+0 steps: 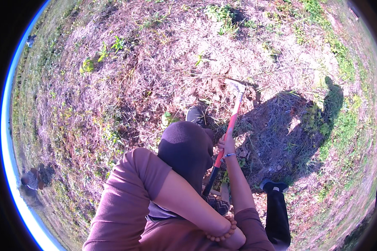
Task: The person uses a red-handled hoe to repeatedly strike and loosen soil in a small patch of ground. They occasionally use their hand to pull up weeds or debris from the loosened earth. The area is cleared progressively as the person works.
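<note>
My right hand [227,145] is closed around the red shaft of a pick or mattock [234,116], well above its black grip. The tool's pale metal head [236,84] rests at broken soil among dry grass, beyond my shoe [196,115]. My left forearm, with a beaded bracelet at the wrist, crosses low over my body. My left hand [235,239] lies near my right upper arm; its fingers are hidden, and whether it holds anything does not show. A patterned item [220,205] lies beside the lower end of the shaft, partly covered by my arm.
My dark-clad knee [185,150] is raised in the middle, and my other shoe [274,185] stands on the right. Dry grass and green weeds [221,15] cover uneven ground. A shadow falls at right. Another person [34,179] is far off at the left edge.
</note>
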Action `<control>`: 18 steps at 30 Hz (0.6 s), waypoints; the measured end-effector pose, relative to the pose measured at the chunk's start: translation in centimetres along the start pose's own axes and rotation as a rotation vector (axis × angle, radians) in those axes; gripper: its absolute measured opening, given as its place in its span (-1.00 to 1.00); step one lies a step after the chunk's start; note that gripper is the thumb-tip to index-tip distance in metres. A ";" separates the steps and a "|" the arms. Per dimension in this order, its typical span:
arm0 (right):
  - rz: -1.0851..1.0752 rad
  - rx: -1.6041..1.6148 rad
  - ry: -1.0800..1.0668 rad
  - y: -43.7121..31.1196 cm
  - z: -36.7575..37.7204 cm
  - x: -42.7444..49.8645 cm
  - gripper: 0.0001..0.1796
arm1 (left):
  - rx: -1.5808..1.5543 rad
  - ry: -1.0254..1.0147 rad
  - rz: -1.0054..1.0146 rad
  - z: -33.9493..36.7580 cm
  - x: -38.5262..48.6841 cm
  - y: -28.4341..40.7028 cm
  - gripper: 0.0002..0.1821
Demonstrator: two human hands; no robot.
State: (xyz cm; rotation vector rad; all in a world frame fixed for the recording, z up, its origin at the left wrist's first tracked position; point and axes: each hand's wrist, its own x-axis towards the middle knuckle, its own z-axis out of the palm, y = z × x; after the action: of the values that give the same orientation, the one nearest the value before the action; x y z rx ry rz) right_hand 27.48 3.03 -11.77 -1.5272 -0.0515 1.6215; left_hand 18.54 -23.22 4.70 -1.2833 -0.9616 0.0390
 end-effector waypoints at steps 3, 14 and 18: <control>-0.226 0.033 -0.042 -4.8 1.9 -2.1 -0.40 | 0.004 0.023 -0.009 0.9 0.8 0.2 -0.59; -0.396 -0.338 0.195 -9.2 3.4 1.5 -0.44 | -0.060 0.057 -0.099 1.9 1.7 0.5 -0.61; -0.205 -0.565 0.247 1.0 -2.0 3.0 -0.39 | -0.086 0.075 -0.185 2.3 2.2 0.9 -0.60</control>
State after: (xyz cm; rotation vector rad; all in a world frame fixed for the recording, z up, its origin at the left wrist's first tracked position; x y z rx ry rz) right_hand 29.03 3.14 -15.17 -2.0613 -0.5509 1.3021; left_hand 18.93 -20.00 5.18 -1.2606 -1.0226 -0.1951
